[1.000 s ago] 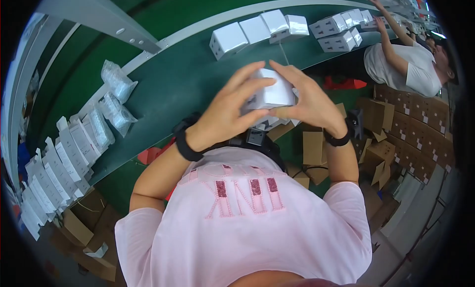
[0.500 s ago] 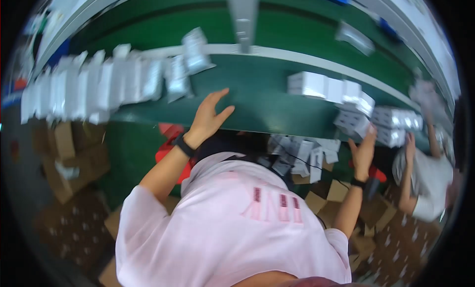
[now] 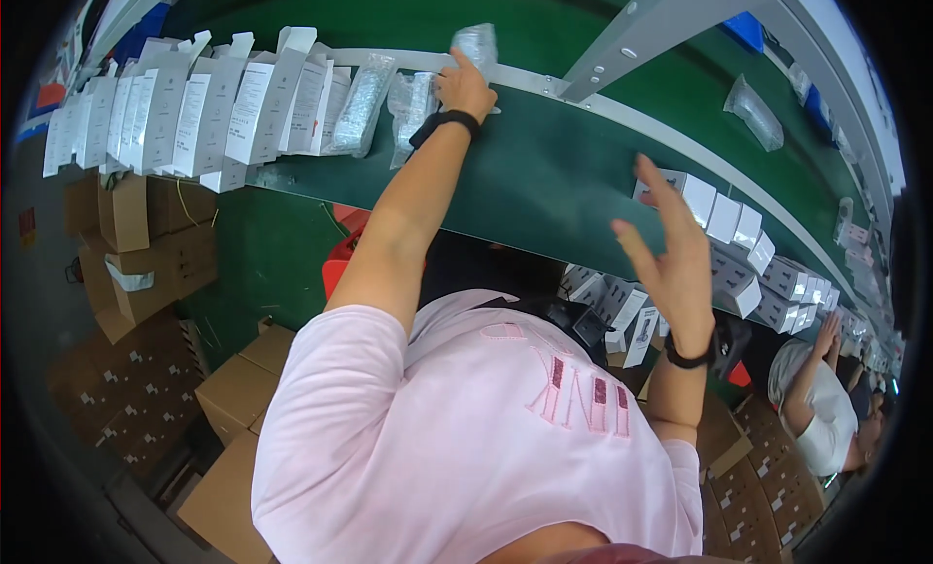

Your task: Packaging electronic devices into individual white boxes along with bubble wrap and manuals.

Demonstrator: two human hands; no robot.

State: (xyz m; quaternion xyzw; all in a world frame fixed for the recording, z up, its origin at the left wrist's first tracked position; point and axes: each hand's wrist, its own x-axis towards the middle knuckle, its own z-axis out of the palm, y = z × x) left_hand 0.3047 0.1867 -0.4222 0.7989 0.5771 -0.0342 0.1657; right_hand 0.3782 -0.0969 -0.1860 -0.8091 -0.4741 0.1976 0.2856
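Observation:
My left hand [image 3: 465,86] reaches across the green conveyor belt [image 3: 544,175] to its far edge and closes on a clear plastic packet [image 3: 476,44] that stands up above my fingers. A black band sits on that wrist. My right hand [image 3: 671,248] hovers over the near side of the belt, fingers spread and holding nothing. It is just left of a cluster of small white boxes [image 3: 743,263] lying on the belt.
A row of flat white cartons [image 3: 194,107] and clear packets [image 3: 364,102] leans along the belt's left part. A grey metal beam [image 3: 661,20] crosses overhead. Cardboard boxes [image 3: 146,253] stack on the floor at left. Another person [image 3: 826,409] works at the far right.
A second ago both hands held a white box together near my chest. They have parted: the left stretched out to the packet, the right rose open with nothing in it, and the view swung left.

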